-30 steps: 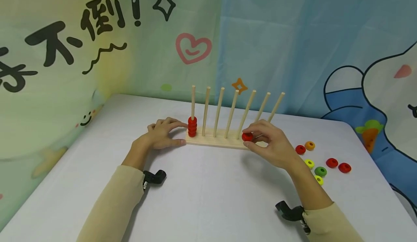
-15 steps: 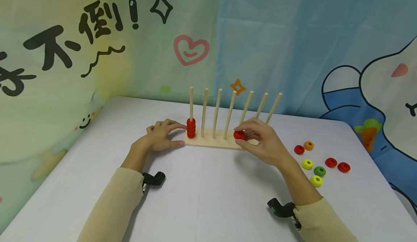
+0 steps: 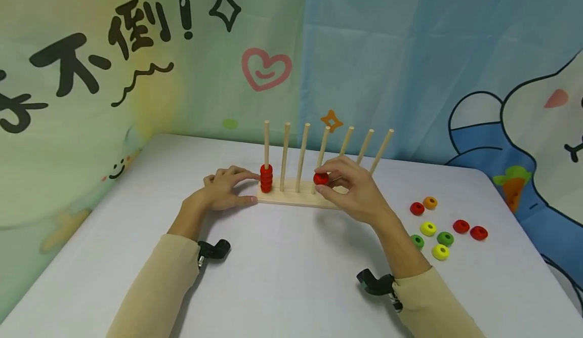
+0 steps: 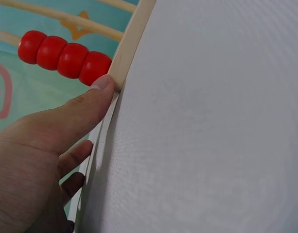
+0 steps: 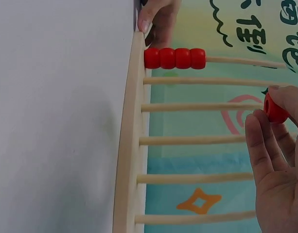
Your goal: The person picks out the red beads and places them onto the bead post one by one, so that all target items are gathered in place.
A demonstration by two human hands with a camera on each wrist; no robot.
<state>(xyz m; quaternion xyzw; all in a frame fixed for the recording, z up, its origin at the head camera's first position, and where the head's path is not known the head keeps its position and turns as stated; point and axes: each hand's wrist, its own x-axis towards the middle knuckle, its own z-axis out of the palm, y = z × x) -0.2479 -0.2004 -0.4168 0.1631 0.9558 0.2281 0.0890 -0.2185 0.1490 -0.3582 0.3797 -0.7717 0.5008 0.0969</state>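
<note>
A wooden peg rack [image 3: 300,200] stands on the white table, its row of upright pegs rising from a long base. Several red beads [image 3: 266,178] are stacked on the leftmost peg. My left hand [image 3: 226,188] rests at the base's left end, thumb at the front corner and index finger reaching toward the back. In the left wrist view the thumb [image 4: 93,99] touches the base just below the stack. My right hand [image 3: 348,186] pinches one red bead [image 5: 274,109] between thumb and fingers, in front of the pegs right of the rack's middle.
Loose beads lie on the right of the table: red [image 3: 461,226], orange [image 3: 430,203], yellow [image 3: 440,252] and green [image 3: 445,239]. A printed cloth [image 3: 373,65] hangs behind the table. Each wrist wears a black camera mount [image 3: 214,250].
My right hand has moved left along the rack with the red bead, and slightly up. A second green bead has come into sight beside the right forearm. The left hand stays at the base's end.
</note>
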